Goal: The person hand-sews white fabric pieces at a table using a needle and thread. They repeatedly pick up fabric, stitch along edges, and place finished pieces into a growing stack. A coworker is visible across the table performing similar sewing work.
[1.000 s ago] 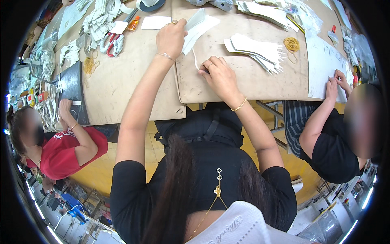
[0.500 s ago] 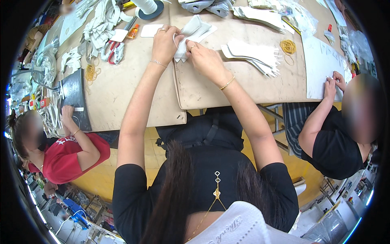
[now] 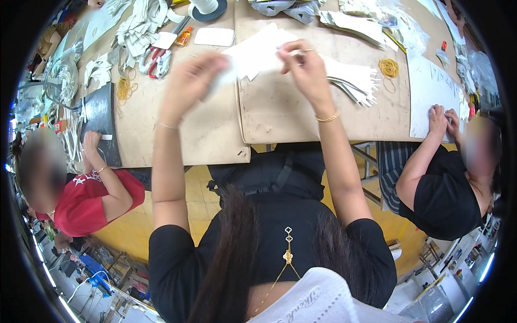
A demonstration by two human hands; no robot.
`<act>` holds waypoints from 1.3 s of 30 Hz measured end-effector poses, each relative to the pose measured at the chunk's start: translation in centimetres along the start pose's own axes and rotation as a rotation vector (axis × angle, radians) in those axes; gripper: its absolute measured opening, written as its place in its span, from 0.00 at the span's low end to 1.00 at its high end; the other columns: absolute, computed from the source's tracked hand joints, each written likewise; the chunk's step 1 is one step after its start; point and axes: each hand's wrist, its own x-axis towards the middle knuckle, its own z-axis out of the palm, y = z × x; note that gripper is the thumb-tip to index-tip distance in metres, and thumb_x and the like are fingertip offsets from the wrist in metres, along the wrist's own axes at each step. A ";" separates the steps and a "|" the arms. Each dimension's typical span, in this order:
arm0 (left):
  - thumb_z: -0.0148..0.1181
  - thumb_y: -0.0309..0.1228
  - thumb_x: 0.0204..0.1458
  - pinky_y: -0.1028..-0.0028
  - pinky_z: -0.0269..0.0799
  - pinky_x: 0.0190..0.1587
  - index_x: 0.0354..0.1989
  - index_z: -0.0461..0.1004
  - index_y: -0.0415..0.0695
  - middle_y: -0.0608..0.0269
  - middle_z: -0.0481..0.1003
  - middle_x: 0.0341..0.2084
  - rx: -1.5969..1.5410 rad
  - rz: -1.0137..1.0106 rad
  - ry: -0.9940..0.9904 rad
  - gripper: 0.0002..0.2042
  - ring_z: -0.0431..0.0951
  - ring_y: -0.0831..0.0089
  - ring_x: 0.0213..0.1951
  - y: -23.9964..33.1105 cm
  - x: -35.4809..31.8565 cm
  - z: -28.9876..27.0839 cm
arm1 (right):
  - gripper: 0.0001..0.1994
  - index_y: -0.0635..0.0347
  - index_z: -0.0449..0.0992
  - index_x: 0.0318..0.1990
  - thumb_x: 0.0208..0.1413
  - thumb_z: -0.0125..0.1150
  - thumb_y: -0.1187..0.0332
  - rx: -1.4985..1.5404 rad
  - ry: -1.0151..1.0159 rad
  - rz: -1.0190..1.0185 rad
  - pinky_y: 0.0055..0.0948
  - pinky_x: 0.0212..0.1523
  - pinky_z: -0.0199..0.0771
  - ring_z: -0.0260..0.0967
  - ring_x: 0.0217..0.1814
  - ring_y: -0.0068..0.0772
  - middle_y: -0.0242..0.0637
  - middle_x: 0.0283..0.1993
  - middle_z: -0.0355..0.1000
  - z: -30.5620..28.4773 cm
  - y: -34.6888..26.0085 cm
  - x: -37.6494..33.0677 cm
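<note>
My left hand (image 3: 196,81) is smeared by motion left of the white pieces. A pale, blurred flat piece (image 3: 219,79) shows at its closed fingertips. On the table ahead lie several overlapping flat white fabric-like pieces (image 3: 261,51), between my two hands. My right hand (image 3: 306,70) is at their right edge, its fingers curled in and thumb near the forefinger. A bit of white shows at those fingertips, but I cannot make out what it is. Just beyond my right wrist is a stack of white pieces with fringed ends (image 3: 353,78), partly covered by that hand.
A white card (image 3: 214,36), an orange bottle (image 3: 184,36) and red-handled scissors (image 3: 156,62) lie at the far left. A spool (image 3: 207,9) stands behind. Yellow rubber bands (image 3: 389,68) lie to the right. Co-workers sit at both sides, hands on the table.
My hands have come apart: the left moved left and nearer with a pale piece, the right moved right. The white pieces they held together now lie spread flatter on the table.
</note>
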 end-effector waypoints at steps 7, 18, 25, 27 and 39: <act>0.66 0.33 0.53 0.64 0.62 0.55 0.41 0.81 0.47 0.63 0.76 0.43 0.645 0.659 0.022 0.08 0.74 0.64 0.48 -3.6 -4.4 12.2 | 0.05 0.63 0.76 0.37 0.57 0.68 0.76 0.113 0.157 0.018 0.11 0.21 0.58 0.71 0.25 0.15 0.35 0.32 0.78 -9.7 -6.3 -6.6; 0.66 0.32 0.53 0.56 0.61 0.64 0.53 0.77 0.43 0.58 0.73 0.57 0.638 0.562 0.040 0.18 0.69 0.59 0.62 -7.4 -10.0 11.8 | 0.08 0.66 0.82 0.40 0.60 0.66 0.70 0.111 -0.440 0.532 0.19 0.23 0.68 0.67 0.22 0.13 0.28 0.25 0.76 -1.3 -3.7 -8.9; 0.64 0.27 0.54 0.56 0.63 0.59 0.49 0.78 0.42 0.60 0.75 0.48 0.578 0.556 0.135 0.14 0.72 0.62 0.57 -8.5 -9.2 12.1 | 0.13 0.66 0.83 0.37 0.57 0.64 0.63 -0.280 -0.443 0.445 0.28 0.29 0.75 0.78 0.25 0.28 0.43 0.23 0.77 2.3 -0.8 -6.6; 0.64 0.27 0.54 0.57 0.63 0.57 0.48 0.78 0.43 0.61 0.75 0.47 0.564 0.557 0.156 0.13 0.72 0.63 0.56 -8.9 -8.9 12.0 | 0.13 0.66 0.82 0.34 0.57 0.64 0.62 -0.365 -0.433 0.548 0.29 0.29 0.75 0.78 0.24 0.28 0.42 0.21 0.76 1.8 -0.3 -6.7; 0.66 0.31 0.52 0.58 0.61 0.55 0.45 0.80 0.47 0.65 0.75 0.52 0.637 0.553 0.195 0.12 0.71 0.64 0.56 -8.7 -8.3 11.4 | 0.11 0.64 0.81 0.37 0.61 0.63 0.63 -0.120 -0.352 0.594 0.21 0.20 0.66 0.65 0.18 0.15 0.31 0.23 0.77 0.9 0.7 -7.4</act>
